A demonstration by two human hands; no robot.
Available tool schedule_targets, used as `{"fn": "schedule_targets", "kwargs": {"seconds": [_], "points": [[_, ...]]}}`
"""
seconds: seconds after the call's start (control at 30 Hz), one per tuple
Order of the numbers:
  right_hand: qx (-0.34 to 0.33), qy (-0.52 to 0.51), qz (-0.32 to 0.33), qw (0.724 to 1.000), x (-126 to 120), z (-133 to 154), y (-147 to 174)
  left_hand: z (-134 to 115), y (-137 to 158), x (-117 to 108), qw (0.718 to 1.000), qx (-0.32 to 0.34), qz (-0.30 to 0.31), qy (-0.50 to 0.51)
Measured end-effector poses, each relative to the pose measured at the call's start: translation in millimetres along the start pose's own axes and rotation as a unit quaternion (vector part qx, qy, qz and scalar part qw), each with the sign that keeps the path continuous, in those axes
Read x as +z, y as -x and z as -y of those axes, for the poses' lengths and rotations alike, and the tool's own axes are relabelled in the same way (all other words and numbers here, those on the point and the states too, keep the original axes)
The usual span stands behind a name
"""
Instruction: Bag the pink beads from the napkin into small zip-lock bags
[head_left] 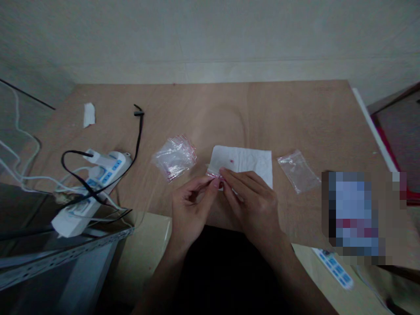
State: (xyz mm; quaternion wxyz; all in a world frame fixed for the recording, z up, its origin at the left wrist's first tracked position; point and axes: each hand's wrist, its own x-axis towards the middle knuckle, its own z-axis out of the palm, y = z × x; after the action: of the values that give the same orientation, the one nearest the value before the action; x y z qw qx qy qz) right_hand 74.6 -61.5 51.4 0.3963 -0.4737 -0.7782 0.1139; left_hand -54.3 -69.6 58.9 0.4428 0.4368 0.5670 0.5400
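Note:
Both hands meet over the near edge of a white sheet (252, 159), which lies on the wooden table. My left hand (192, 208) pinches a small clear zip bag (214, 174) with a reddish strip along its top. At the bag's right side, the fingertips of my right hand (257, 201) are closed on it too. Fingers hide most of the bag, so its contents cannot be made out. A tiny dark red piece (232, 161) rests on the sheet. To the left is a fanned pile of clear zip bags (175, 157); a single clear bag (298, 170) lies to the right.
A white power strip (110, 170) with plugs and tangled cables sits at the table's left edge. A black cable (140, 131) reaches across the tabletop (278, 109). A white scrap (89, 114) lies at the back left. Something blurred out (354, 210) is at the right.

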Motion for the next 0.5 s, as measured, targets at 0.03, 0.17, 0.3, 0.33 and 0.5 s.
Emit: {"fn": "schedule_targets", "kwargs": {"seconds": [0.03,0.17,0.3,0.33,0.5], "points": [[-0.006,0.000,0.001,1.000,0.3,-1.3,0.5,1.8,-0.5,-0.4,1.000,-0.002,0.008,0.008],[-0.024,-0.013,0.032,0.999,0.9,-3.6,3.5,8.7,-2.6,-2.0,0.998,-0.029,-0.006,0.048],[-0.020,-0.044,0.074,0.996,1.7,-1.7,7.1,11.3,-6.3,2.2,0.990,-0.070,-0.021,0.122],[-0.015,-0.056,0.078,0.995,1.7,-0.7,7.6,11.4,-7.1,3.5,0.989,-0.073,-0.014,0.128],[0.103,-0.197,0.068,0.973,-2.5,3.2,6.5,8.4,-8.6,2.4,0.998,-0.017,0.062,0.016]]}}
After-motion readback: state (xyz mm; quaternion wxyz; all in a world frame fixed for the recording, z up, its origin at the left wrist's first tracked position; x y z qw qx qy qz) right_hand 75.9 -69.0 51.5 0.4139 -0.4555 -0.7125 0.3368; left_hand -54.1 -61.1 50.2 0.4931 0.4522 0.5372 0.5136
